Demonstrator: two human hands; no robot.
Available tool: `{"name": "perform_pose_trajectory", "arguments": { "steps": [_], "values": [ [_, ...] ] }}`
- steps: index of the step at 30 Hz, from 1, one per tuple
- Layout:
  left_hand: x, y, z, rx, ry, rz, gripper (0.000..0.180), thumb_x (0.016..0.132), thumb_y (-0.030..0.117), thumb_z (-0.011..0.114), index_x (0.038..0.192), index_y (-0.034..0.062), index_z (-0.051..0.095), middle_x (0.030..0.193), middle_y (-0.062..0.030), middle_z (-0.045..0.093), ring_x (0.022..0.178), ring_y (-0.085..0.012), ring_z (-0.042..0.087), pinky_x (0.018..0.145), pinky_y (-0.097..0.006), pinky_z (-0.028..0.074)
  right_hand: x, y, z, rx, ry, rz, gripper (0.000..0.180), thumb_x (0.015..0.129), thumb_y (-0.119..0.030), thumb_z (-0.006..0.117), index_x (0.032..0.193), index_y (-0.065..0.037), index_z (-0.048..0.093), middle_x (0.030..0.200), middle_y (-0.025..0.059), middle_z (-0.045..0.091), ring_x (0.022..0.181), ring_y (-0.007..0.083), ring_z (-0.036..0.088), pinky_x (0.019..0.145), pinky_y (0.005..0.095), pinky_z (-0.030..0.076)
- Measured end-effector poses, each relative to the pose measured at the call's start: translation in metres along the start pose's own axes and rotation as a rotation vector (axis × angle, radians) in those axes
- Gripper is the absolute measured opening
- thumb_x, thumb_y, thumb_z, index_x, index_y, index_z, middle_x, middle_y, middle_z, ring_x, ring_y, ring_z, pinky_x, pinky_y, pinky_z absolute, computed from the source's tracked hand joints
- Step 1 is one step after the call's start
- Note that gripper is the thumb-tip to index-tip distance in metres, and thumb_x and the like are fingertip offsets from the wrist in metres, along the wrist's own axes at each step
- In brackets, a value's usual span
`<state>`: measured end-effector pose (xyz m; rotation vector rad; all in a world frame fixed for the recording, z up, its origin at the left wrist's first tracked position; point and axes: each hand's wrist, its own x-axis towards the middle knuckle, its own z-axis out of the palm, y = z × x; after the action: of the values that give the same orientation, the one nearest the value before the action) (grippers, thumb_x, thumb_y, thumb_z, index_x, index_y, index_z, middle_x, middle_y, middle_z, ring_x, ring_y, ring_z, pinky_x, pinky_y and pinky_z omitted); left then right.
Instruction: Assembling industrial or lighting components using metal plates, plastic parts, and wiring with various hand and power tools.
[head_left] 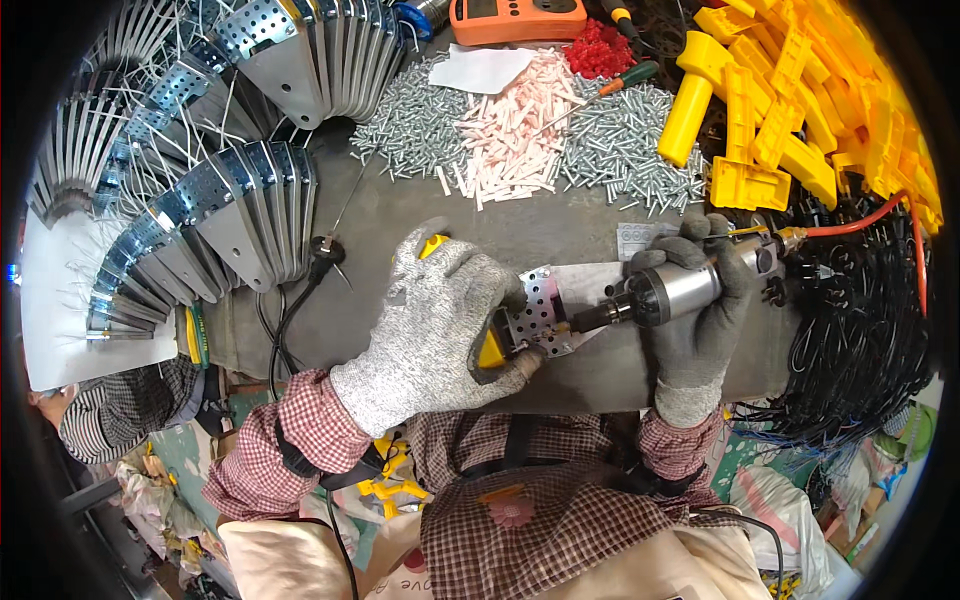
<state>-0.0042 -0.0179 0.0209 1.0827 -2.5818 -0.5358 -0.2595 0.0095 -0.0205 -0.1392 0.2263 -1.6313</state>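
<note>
Head view. My left hand [440, 320], in a pale grey knit glove, is clenched over a yellow plastic part [490, 350] with a perforated metal bracket [540, 315] seated against it; both sit on the grey bench [560, 230] just in front of my chest. My right hand [695, 300], in a darker grey glove, is wrapped tight around a pneumatic screwdriver [665, 290], held nearly level, its bit touching the bracket's right side. An orange air hose [860, 220] runs off the tool's rear to the right.

Behind the work: piles of silver screws [630, 140] either side of a heap of white wall plugs [515, 125]. Stacked finished brackets [230, 210] fan out far left; yellow plastic parts [800, 100] heaped far right. An orange meter [515, 18] at the top edge.
</note>
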Motion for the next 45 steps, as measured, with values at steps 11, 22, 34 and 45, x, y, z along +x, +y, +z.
{"name": "perform_pose_trajectory", "arguments": {
  "steps": [11, 22, 34, 45],
  "values": [
    [0.003, 0.003, 0.0, -0.007, -0.002, -0.019, 0.056, 0.067, 0.049, 0.083, 0.099, 0.0057, 0.067, 0.093, -0.012, 0.06, 0.102, -0.0343, 0.059, 0.112, -0.06, 0.032, -0.002, 0.011, -0.002, 0.124, 0.017, 0.036, 0.017, 0.099, -0.016, 0.061, 0.114, -0.012, 0.055, 0.101, 0.0032, 0.056, 0.092, 0.0163, 0.057, 0.099, 0.0456, 0.046],
    [0.01, 0.014, -0.003, 0.076, -0.025, -0.05, 0.062, 0.067, 0.054, 0.083, 0.1, 0.0035, 0.067, 0.09, -0.012, 0.063, 0.1, -0.034, 0.06, 0.109, -0.059, 0.033, 0.001, 0.008, 0.003, -0.03, 0.096, 0.046, 0.018, 0.101, -0.02, 0.06, 0.117, -0.012, 0.059, 0.115, 0.0115, 0.068, 0.102, 0.0255, 0.068, 0.107, 0.0653, 0.045],
    [0.017, 0.021, -0.003, 0.116, -0.056, -0.063, 0.059, 0.069, 0.056, 0.083, 0.092, 0.0042, 0.067, 0.086, -0.0121, 0.063, 0.095, -0.0346, 0.061, 0.11, -0.058, 0.032, -0.006, 0.02, 0.013, -0.216, 0.031, -0.058, 0.038, 0.1, -0.026, 0.061, 0.134, -0.013, 0.051, 0.137, 0.013, 0.056, 0.129, 0.0321, 0.053, 0.108, 0.0711, 0.04],
    [0.016, 0.016, 0.0, -0.008, 0.058, -0.1, 0.027, 0.071, 0.026, 0.077, 0.089, 0.0083, 0.065, 0.08, -0.0108, 0.061, 0.086, -0.0336, 0.062, 0.108, -0.056, 0.037, 0.011, 0.001, 0.017, -0.195, 0.177, -0.152, 0.045, 0.1, -0.022, 0.057, 0.141, -0.015, 0.042, 0.144, 0.0127, 0.052, 0.137, 0.0358, 0.047, 0.106, 0.0696, 0.044]
  ]
}}
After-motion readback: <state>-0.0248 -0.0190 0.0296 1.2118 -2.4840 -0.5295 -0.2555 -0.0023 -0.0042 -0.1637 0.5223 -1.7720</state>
